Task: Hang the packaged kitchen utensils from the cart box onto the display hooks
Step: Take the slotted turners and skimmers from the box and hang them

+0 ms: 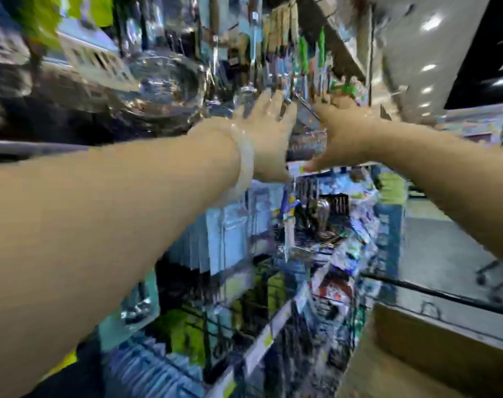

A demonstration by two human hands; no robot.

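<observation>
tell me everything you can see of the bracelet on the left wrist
The bracelet is a pale, milky, translucent bangle, glassy or stone-like as far as the blur lets one judge. It is one smooth closed ring with no clasp or beads visible. It circles the left wrist just behind the left hand, lying snug against the skin and tilted with the outstretched forearm. The arm reaches toward the hanging utensils on the display. Only its upper and near side shows; the far side is hidden by the wrist.
</observation>
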